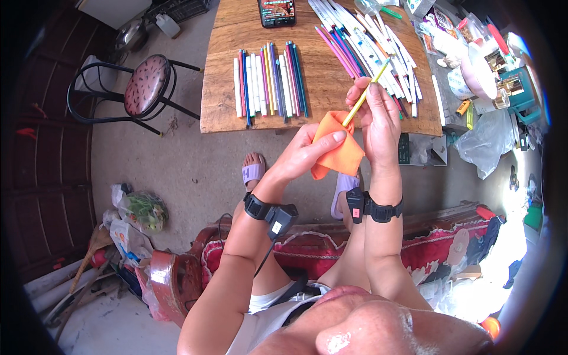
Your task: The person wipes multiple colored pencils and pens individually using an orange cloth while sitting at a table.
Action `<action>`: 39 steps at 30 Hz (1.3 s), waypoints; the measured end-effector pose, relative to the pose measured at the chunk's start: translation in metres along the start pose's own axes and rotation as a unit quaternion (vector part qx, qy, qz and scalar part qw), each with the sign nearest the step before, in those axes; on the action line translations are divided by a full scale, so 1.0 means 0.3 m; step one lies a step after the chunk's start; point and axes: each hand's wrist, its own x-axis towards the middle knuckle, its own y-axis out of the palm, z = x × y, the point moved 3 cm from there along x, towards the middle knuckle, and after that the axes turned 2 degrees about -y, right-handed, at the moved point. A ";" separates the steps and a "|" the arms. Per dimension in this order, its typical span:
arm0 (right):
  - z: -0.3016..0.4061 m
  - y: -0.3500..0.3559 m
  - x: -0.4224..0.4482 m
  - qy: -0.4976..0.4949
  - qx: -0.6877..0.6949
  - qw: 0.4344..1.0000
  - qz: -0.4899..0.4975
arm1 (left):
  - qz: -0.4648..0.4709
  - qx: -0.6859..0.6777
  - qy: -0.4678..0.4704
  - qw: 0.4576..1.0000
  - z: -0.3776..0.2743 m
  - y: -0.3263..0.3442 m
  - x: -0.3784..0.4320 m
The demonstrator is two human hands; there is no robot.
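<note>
My left hand (306, 148) grips an orange cloth (341, 153), folded around the lower end of a yellow-green pencil (360, 103). Higher up, the fingers of my right hand (377, 111) pinch the same pencil, which slants up to the right. Both hands are just off the near edge of the wooden table (310, 66). To their left on the tabletop, a row of pencils and white markers (270, 82) lies side by side. Beyond my right hand spreads a loose heap of white markers and coloured pencils (364, 44). The pencil's end inside the cloth is hidden.
A phone (278, 12) lies at the table's far edge. Right of the table are a pale bowl (479, 73), a clear plastic bag (488, 137) and other clutter. A round-seated chair (147, 86) stands left. Bagged greens (143, 211) sit on the floor. I sit on a red-covered wooden bench (319, 246).
</note>
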 end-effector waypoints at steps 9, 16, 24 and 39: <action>-0.003 0.054 -0.015 0.032 -0.071 0.992 0.096 | -0.038 -0.014 0.049 0.998 0.030 -0.036 0.010; -0.010 0.003 0.001 0.009 -0.058 0.998 0.015 | -0.048 0.003 0.058 0.997 0.002 -0.016 0.009; -0.026 0.039 -0.013 0.038 -0.066 0.996 0.046 | -0.055 0.063 0.057 0.995 0.020 -0.013 0.006; 0.016 -0.004 0.020 -0.051 -0.174 0.982 -0.057 | -0.084 0.020 0.061 0.994 0.012 -0.051 0.000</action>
